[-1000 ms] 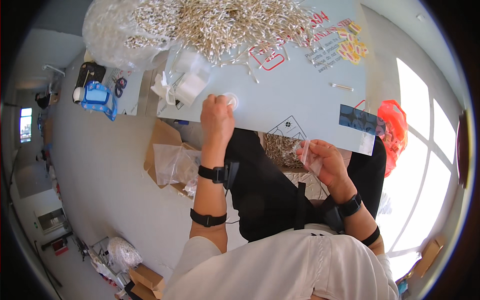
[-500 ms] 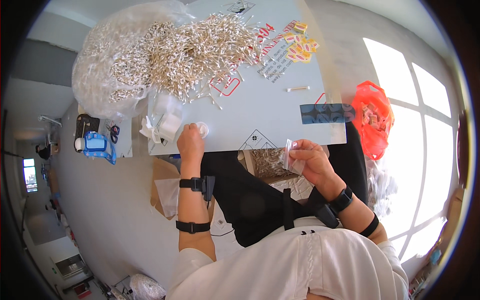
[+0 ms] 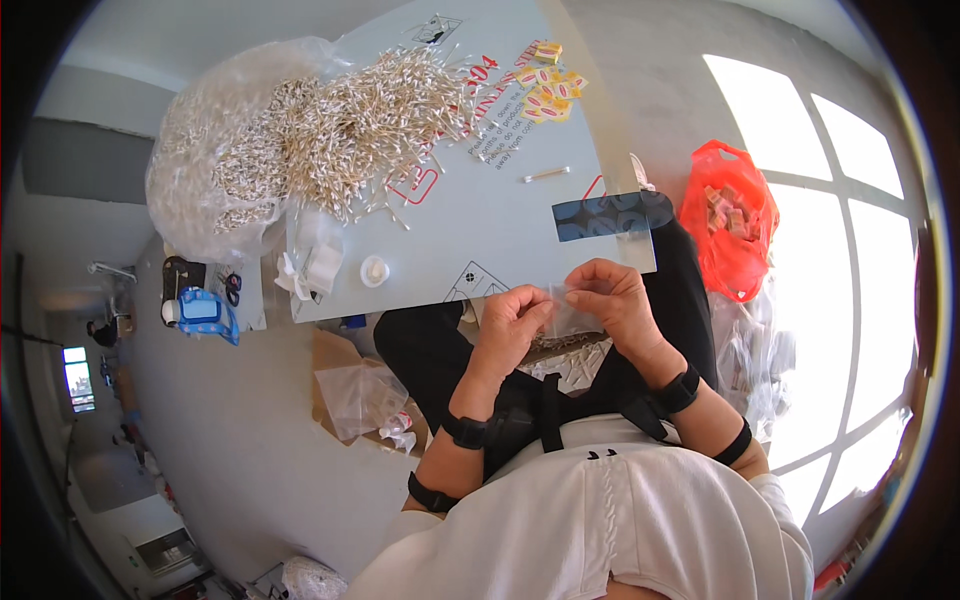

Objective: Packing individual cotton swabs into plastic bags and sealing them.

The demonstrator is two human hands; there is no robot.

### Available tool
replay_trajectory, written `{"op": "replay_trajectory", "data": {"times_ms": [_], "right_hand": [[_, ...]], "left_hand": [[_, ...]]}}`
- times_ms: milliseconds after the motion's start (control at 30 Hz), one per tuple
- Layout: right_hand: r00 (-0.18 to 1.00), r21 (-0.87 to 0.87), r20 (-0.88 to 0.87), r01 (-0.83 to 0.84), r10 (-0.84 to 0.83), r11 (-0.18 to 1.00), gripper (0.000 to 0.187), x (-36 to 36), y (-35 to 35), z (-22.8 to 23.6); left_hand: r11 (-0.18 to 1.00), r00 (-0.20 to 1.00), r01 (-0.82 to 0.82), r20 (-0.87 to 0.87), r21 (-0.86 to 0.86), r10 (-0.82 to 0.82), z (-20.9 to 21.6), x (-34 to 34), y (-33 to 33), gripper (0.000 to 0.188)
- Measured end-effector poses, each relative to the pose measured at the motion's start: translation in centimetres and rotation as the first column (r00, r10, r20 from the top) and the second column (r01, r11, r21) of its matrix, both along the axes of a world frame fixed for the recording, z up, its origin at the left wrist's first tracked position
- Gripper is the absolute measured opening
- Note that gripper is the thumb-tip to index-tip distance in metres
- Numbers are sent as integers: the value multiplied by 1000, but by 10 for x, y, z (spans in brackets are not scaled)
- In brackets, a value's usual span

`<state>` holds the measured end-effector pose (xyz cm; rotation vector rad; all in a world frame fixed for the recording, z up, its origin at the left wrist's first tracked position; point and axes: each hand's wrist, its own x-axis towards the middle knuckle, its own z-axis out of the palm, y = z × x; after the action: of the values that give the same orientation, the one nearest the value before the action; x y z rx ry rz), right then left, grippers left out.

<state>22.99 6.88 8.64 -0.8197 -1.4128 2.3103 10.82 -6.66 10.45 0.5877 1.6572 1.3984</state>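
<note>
Over the near edge of the table, my two hands meet at a small clear zip bag (image 3: 573, 320). My right hand (image 3: 618, 305) pinches its top between thumb and fingers. My left hand (image 3: 508, 330) is closed at the bag's other side, thumb against forefinger; its exact hold on the thin plastic is hard to see. A round white tub (image 3: 375, 271) stands on the table to the left, near a roll of white material (image 3: 322, 268). Farther off lies a big heap of cotton swabs (image 3: 375, 120), spilling from a large clear plastic bag (image 3: 195, 165).
Yellow printed cards (image 3: 548, 98) lie at the table's far right, with a lone cotton swab (image 3: 546, 174) nearer. A dark film strip (image 3: 600, 217) crosses the right edge. Beyond hangs a red plastic bag (image 3: 735, 225) of small packets. Scissors (image 3: 232, 289) lie left; a cardboard box (image 3: 340, 365) sits below.
My left hand has left the white tub and moved right to the zip bag beside my right hand. The whole view has shifted a little.
</note>
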Motion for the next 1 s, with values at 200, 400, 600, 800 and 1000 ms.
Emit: {"op": "replay_trajectory", "data": {"times_ms": [200,400,600,800,1000], "right_hand": [[998,-49,-48,31,-33,998,15,13,9,-9],[985,552,52,108,-163,827,17,23,23,13],[996,209,87,-52,34,977,22,33,34,-7],[994,93,21,-108,106,990,13,44,49,-8],[982,219,85,-183,168,959,12,49,66,-15]], "left_hand": [[999,998,12,-61,-34,-14,-5,9,15,10],[997,987,-34,-157,-66,23,-7,23,35,15],[997,971,59,-227,-50,-68,-9,36,58,19],[987,970,158,-182,-29,-160,-8,34,71,20],[968,949,234,-194,-91,-248,-21,38,79,21]]}}
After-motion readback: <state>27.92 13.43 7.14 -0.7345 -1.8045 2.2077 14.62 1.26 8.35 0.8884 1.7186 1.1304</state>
